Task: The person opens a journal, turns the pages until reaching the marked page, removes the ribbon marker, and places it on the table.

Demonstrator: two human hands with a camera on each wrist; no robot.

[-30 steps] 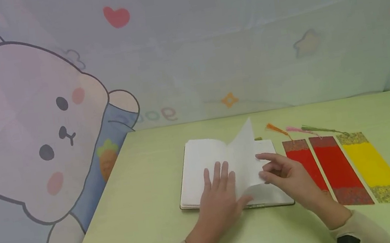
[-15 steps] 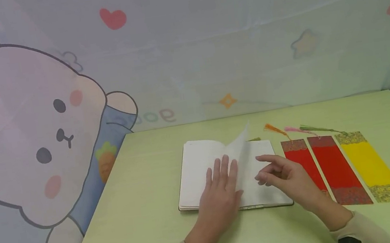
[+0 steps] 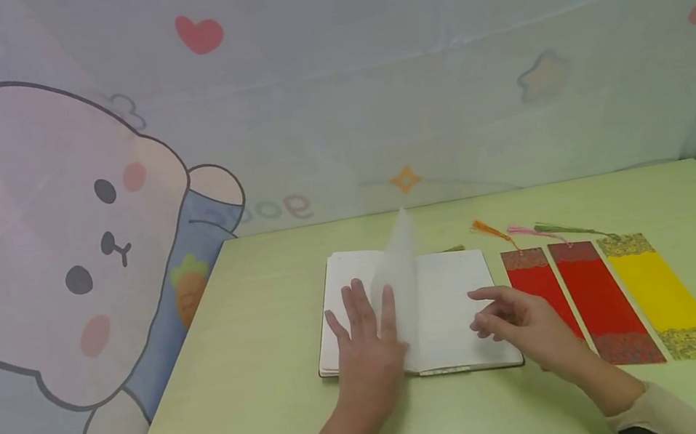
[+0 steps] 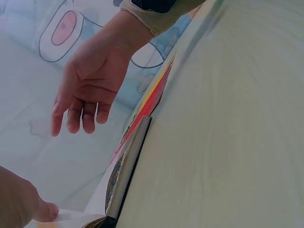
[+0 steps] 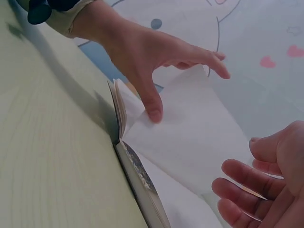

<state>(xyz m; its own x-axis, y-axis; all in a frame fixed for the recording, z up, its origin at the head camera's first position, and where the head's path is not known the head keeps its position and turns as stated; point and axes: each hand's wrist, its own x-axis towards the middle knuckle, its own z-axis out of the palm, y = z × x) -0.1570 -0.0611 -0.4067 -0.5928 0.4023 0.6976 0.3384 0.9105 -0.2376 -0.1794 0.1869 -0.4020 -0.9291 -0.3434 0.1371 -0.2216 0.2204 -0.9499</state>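
Note:
An open notebook (image 3: 459,309) with blank white pages lies on the table. One lifted page (image 3: 402,268) stands nearly upright near the spine, its top corner pointing away. My left hand (image 3: 368,353) is spread over the left pages with straight fingers; in the right wrist view, its thumb (image 5: 154,111) touches the face of the raised page. Over the right edge of the notebook hovers my right hand (image 3: 528,329), fingers loosely bent, holding nothing. The left wrist view shows that right hand (image 4: 95,78) raised above the book with its fingers hanging.
Right of the notebook lie two red bookmarks, a near one (image 3: 538,287) and a second one (image 3: 603,301), then a yellow bookmark (image 3: 664,292). Orange (image 3: 488,229), pink and green tassels trail behind them. Another green tassel (image 3: 455,248) peeks out behind the notebook. A cartoon curtain (image 3: 331,87) backs the table.
The lifted page has swung left, from leaning right to nearly upright. My left hand has moved left with fingers spreading; my right hand has let go of the page and drawn slightly right.

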